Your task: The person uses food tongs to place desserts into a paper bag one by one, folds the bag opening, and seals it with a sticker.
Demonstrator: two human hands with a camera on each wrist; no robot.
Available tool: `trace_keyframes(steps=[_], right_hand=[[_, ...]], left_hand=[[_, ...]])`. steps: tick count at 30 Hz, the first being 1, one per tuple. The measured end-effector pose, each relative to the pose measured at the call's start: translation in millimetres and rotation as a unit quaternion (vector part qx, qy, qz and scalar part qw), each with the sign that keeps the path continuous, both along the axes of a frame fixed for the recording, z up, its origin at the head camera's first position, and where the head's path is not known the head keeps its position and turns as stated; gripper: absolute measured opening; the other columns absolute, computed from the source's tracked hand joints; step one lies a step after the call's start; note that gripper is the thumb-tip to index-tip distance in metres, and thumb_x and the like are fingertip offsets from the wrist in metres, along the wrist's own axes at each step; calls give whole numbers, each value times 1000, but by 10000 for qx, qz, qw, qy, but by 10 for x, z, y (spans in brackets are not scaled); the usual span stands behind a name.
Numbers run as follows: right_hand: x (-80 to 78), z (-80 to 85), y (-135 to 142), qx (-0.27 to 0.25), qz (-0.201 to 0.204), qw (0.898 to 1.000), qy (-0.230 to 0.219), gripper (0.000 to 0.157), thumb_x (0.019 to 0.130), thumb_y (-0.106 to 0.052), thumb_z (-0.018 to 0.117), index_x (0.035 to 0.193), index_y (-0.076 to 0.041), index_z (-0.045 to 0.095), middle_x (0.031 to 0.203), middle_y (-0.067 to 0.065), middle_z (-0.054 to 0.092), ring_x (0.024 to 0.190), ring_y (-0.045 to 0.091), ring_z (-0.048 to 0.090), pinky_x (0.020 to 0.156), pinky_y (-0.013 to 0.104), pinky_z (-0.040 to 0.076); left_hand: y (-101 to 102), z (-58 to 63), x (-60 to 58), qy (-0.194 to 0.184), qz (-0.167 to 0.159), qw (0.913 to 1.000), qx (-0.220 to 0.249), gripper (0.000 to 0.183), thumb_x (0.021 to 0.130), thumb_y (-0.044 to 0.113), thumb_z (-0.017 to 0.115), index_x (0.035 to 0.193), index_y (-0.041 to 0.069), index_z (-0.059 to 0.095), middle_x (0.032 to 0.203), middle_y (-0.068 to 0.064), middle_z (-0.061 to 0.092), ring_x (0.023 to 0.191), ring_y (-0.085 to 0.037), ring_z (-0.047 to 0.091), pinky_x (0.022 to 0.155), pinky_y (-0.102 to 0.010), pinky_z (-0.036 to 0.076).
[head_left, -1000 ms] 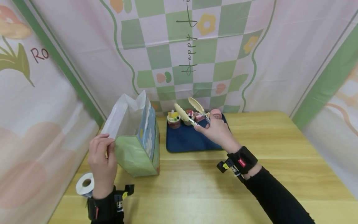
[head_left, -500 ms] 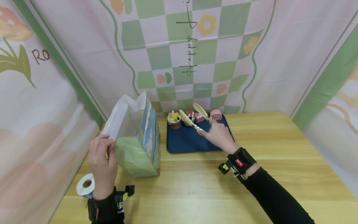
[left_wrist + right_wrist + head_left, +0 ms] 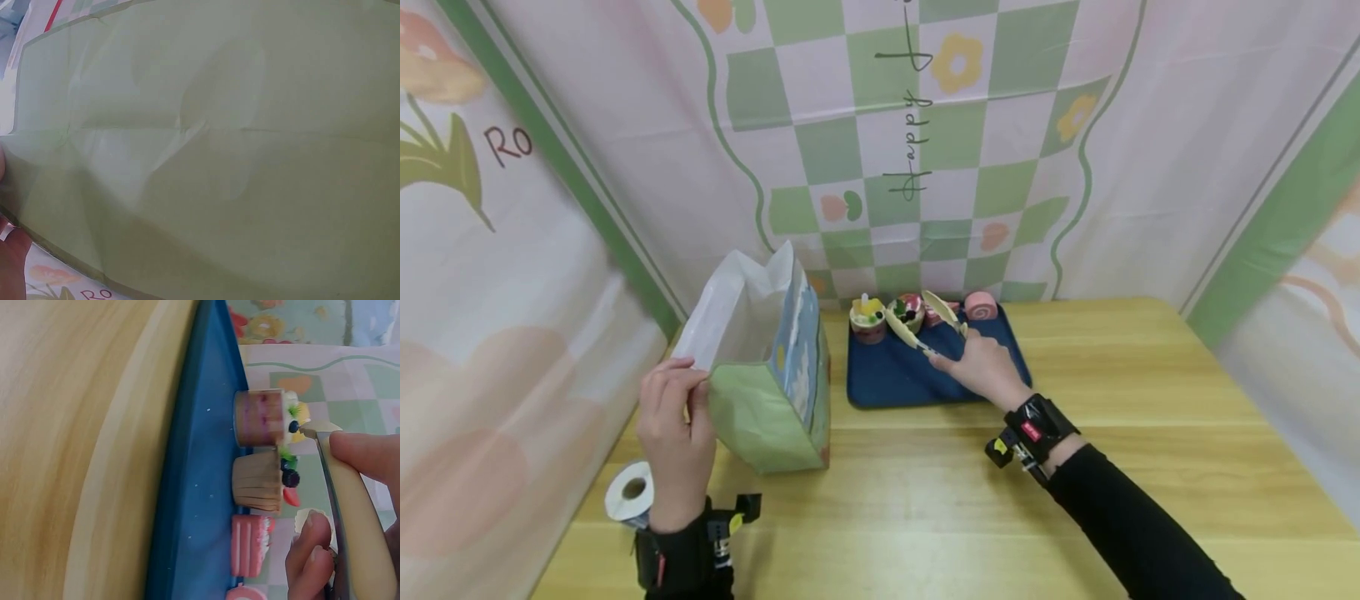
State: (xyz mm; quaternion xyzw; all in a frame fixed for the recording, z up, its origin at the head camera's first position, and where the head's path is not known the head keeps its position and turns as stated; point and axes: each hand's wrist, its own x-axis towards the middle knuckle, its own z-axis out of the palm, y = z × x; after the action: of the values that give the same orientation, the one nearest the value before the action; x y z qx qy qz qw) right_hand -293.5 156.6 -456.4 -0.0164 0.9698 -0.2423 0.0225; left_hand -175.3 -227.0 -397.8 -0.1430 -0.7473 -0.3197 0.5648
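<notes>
The left hand (image 3: 676, 425) pinches a bag (image 3: 767, 417) at frame left; the right hand (image 3: 987, 367) grips parted tongs (image 3: 900, 328) above a tray (image 3: 887, 379), centre.

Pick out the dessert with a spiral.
The pink roll, rightmost on the blue tray in the head view; the layered cup, cupcake and pink slice show no spiral.

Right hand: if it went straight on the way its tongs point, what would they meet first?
Most likely the berry-topped cupcake on the blue tray: in the head view, the spread tongs in the right hand point towards it. Depth is unclear; they might pass above it.
</notes>
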Motion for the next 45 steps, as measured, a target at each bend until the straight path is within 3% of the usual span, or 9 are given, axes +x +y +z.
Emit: trace_keyframes(steps=[5,9,24,33,39,45], right_hand=[[-60,-57,-1,102,-76,9999,-107,107,82,-71,59,148,7,29,116,30,64,92,38,68,65,40,53],[-97,-76,-6,208,-113,9995,-199,109,82,-71,60,149,8,27,122,32,61,102,44,65,72,46,54],[-234,-119,14,503,-80,9987,-18,105,80,-69,64,146,7,34,111,28,66,92,39,68,71,47,54],[-312,-119,34,727,69,9972,167,103,78,-68,66,143,7,37,84,16,65,65,25,63,51,35,45],[-346,-157,23,781,55,9963,367,92,81,-61,68,141,4,42,85,13,64,67,25,62,52,36,45],[-346,-215,8,678,79,9971,328,93,84,-60,65,145,4,37,88,17,66,66,25,62,52,35,45]], left_hand=[[-4,18,-2,-28,18,10000,-19,20,94,9,61,84,-8,63,87,-24,63,100,-40,61,103,-22,44],[1,26,-3,-14,28,10000,-1,20,94,9,62,83,-8,63,86,-23,63,99,-40,61,103,-23,45],[-7,35,-7,9,23,10000,-24,24,95,12,61,82,-8,63,86,-23,63,98,-40,61,102,-24,45],[-6,41,-5,-23,23,10000,-47,23,95,11,60,83,-8,63,87,-24,63,98,-40,61,102,-22,44],[-2,40,-26,90,-11,10000,-11,26,95,14,61,82,-8,63,86,-24,64,97,-40,61,101,-25,46],[-8,27,-25,85,-22,10000,-7,29,96,17,60,82,-8,63,85,-24,63,97,-40,61,101,-24,46]])
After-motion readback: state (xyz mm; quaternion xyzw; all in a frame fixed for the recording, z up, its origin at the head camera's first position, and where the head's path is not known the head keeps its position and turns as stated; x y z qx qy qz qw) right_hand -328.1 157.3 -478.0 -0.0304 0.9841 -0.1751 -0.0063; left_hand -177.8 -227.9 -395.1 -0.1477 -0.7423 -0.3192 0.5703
